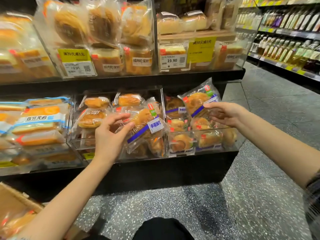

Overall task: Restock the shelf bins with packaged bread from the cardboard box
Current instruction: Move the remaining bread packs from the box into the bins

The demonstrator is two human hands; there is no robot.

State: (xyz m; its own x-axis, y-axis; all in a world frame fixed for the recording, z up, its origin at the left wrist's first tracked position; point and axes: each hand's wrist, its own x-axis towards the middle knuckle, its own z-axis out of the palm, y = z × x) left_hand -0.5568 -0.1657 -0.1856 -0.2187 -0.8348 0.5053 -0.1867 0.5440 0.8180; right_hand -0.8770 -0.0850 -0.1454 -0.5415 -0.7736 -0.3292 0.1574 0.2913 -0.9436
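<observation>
My left hand (110, 134) grips a clear pack of swirled bread with a blue stripe (147, 125), held tilted over the front edge of the middle clear bin (74, 144) on the lower shelf. My right hand (225, 114) holds a second blue-striped bread pack (197, 101) by its lower corner, raised above the right bin (214, 149), which contains several similar packs. The cardboard box (15, 201) sits at the bottom left on the floor, with more bread packs (15, 222) inside, partly behind my left forearm.
The upper shelf carries clear bins of bread with yellow price tags (74, 55). A left bin holds blue-and-white sandwich packs (39, 122). An aisle of speckled floor (259, 104) runs right, beside shelves of bottles (294, 49). My dark-clothed knee (162, 229) is at the bottom.
</observation>
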